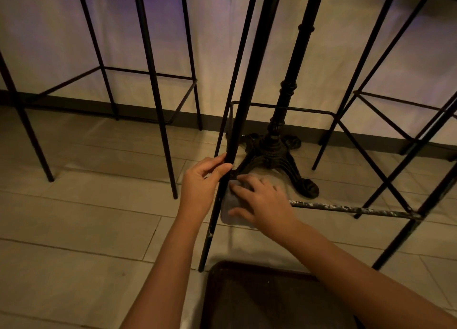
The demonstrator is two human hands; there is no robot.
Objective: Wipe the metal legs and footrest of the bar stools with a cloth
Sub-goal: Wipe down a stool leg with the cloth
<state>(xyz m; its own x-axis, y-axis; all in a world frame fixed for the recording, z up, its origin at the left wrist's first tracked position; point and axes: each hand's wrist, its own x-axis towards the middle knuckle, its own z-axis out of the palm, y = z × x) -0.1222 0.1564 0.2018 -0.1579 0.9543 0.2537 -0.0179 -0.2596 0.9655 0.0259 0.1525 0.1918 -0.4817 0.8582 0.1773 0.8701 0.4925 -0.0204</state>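
Note:
A black metal stool leg [243,98] runs from top centre down to the floor near the bottom centre. My left hand [201,180] grips this leg low down, thumb and fingers around it. My right hand [262,200] presses a grey cloth [228,211] against the right side of the same leg, at the corner where the footrest bar [351,208] joins. That footrest bar is scuffed with pale marks and runs right to another leg [418,212].
An ornate cast-iron table base [274,153] stands just behind the leg. Another bar stool frame [158,91] is at the left, a third [385,111] at the right. A dark mat [267,301] lies at the bottom. Pale floor tiles meet a white wall with dark skirting.

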